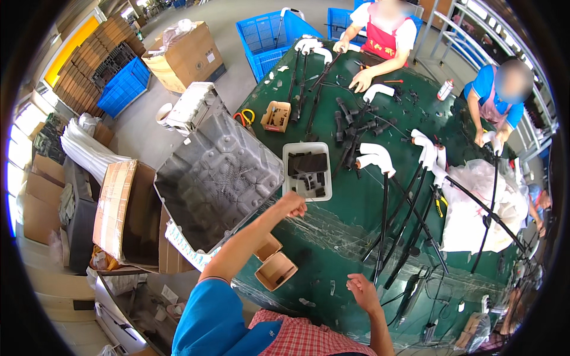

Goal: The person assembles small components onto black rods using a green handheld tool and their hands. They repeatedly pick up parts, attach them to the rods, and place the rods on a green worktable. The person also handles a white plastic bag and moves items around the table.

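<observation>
My left hand (293, 203) is closed at the near edge of a white plastic tray (289, 190); whatever its fingers hold, if anything, is too small to make out. Black plastic parts (309, 164) lie in that tray. My right hand (362, 292) hovers over the near side of the table, fingers curled together, and I cannot make out anything in them. Below my left forearm sit two small cardboard boxes (276, 272), the nearer with a few dark bits inside. To the right of my hands lie black poles (385, 219) with white curved handles (376, 157).
A large grey plastic bin (222, 172) stands left of the green table (332, 225). Scissors (248, 117) and a small parts box (276, 116) lie farther back. Two co-workers (386, 41) handle poles across the table. A plastic bag (481, 204) occupies the right side.
</observation>
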Demonstrator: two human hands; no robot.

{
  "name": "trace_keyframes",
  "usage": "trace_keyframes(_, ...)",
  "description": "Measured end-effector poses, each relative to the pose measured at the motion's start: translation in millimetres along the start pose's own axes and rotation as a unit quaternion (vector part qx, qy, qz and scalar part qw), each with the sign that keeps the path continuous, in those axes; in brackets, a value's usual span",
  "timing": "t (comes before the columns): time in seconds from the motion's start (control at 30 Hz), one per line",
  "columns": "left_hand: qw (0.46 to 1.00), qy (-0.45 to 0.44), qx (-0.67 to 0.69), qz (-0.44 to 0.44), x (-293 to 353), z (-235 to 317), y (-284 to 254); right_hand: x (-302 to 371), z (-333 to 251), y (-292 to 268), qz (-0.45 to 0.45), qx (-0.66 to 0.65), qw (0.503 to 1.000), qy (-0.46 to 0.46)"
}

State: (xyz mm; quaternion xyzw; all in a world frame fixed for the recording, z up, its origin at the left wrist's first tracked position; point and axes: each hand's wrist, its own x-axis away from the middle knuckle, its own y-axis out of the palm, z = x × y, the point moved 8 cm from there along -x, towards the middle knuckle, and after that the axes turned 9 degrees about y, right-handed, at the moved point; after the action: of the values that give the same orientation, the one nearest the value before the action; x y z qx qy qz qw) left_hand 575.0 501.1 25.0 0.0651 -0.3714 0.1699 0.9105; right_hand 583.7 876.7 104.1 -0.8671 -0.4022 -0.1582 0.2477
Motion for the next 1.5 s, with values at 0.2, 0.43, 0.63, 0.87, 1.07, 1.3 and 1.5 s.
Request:
trace_keyframes(0.2,0.99,0.102,0.097,-0.005,6,28,-9,-7,11,14,-0.042,-0.014,0.998,0.05)
trace_keyframes(0.43,0.886,0.177,-0.385,0.186,12,26,-24,-17,-4,38,-0.129,0.021,0.991,0.02)
trace_keyframes(0.63,0.691,0.086,-0.717,0.029,-13,49,-3,-30,-17,22,-0.097,0.063,0.993,0.004)
trace_keyframes(0.87,0.674,0.101,-0.727,0.088,-102,24,-14,-41,-17,3,-0.043,0.053,0.997,-0.026)
trace_keyframes(1.07,0.777,0.159,-0.596,0.124,-101,26,-9,-24,27,-29,0.01,0.015,1.0,0.024)
trace_keyframes(1.3,0.832,0.222,-0.506,-0.041,-89,18,-34,-79,68,-171,0.274,-0.116,0.953,0.064)
trace_keyframes(1.5,0.794,0.267,-0.546,0.021,-46,52,-10,-113,71,-127,0.261,0.128,0.953,0.079)
